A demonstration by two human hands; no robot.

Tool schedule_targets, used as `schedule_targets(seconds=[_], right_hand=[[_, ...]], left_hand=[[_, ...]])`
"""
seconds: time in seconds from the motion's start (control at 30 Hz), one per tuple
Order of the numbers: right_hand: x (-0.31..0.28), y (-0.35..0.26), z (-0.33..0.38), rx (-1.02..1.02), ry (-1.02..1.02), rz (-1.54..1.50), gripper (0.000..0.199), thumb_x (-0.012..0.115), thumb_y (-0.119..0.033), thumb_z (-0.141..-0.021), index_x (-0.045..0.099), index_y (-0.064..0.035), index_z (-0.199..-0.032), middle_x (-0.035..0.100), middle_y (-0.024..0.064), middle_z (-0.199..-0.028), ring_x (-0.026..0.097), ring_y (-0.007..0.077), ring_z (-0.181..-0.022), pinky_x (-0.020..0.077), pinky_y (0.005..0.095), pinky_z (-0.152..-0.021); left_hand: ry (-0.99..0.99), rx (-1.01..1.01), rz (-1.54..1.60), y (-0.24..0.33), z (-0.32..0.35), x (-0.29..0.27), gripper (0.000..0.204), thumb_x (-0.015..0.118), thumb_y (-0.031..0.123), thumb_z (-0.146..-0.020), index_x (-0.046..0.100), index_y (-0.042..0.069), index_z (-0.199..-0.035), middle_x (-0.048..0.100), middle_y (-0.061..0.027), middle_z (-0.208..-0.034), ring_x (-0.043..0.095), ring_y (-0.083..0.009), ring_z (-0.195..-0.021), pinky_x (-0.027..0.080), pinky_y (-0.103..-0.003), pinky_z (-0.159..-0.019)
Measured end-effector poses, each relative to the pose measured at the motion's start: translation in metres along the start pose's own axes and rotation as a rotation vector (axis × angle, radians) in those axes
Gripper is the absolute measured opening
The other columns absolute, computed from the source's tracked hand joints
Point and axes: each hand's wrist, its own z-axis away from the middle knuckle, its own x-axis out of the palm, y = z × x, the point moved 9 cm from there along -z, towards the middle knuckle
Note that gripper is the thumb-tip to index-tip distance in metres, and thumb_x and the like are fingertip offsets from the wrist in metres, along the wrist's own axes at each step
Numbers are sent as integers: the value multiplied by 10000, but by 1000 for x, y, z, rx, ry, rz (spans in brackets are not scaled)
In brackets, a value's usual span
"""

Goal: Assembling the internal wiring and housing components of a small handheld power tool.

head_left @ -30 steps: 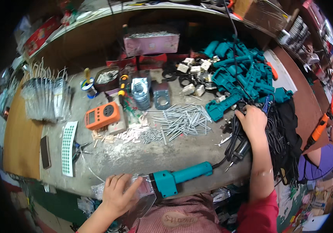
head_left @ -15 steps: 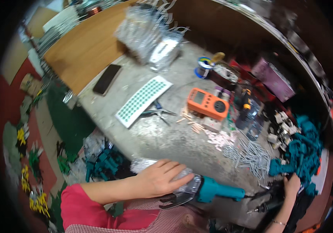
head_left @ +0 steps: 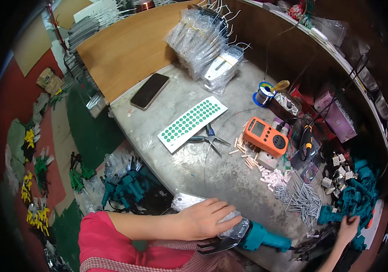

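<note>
My left hand is closed over the bubble-wrapped end of a power tool with a teal handle, which lies along the near edge of the table. A black forked bracket sticks out beneath the wrap. At the right, my right hand has its fingers bent at the near side of a heap of teal plastic handle shells. The fingers seem to pinch one of these shells; their tips are partly hidden. A black cord runs from the tool's handle toward the right hand.
Near the right hand lie screws, pink-white ceramic tubes and white switches. Farther back are an orange meter, solder spool, pliers, green-dot sticker sheet, phone and wrapped stack.
The whole view has shifted, so the table items sit further right. My left hand stays on the wrapped tool. My right hand has moved slightly and stays at the teal shells, its fingers more bent.
</note>
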Motion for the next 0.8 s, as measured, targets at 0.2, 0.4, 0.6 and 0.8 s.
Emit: schedule_targets(seconds=[0.2,0.4,0.6,0.8], right_hand=[[-102,-107,15,-306,117,-1651,341,623,-208,-976,547,-46,-1266,629,58,-1071,588,134,-948,487,282,-804],[-107,-385,76,-1008,-40,-569,166,648,-183,-893,703,-57,-985,656,106,-910,641,265,-827,498,356,-774],[-6,-421,55,-1058,-42,-74,101,692,-156,-795,756,-129,-868,647,87,-924,611,253,-999,437,425,-863],[5,-444,61,-1111,-125,-45,116,703,-105,-751,755,-129,-852,655,93,-941,621,260,-985,448,418,-847]], left_hand=[[15,-86,79,-19,6,-14,406,741,227,-765,674,73,-1134,706,-98,-949,698,-280,-822,553,-375,-716],[-191,-468,333,-93,-7,-25,218,686,267,-868,717,64,-941,670,-162,-799,654,-360,-718,514,-433,-650],[-98,-468,288,-119,-12,-6,239,684,224,-870,707,27,-1004,661,-150,-832,637,-326,-784,500,-409,-718],[41,-425,244,-118,-7,-11,208,708,217,-840,719,59,-973,631,-109,-847,615,-297,-814,491,-390,-720]])
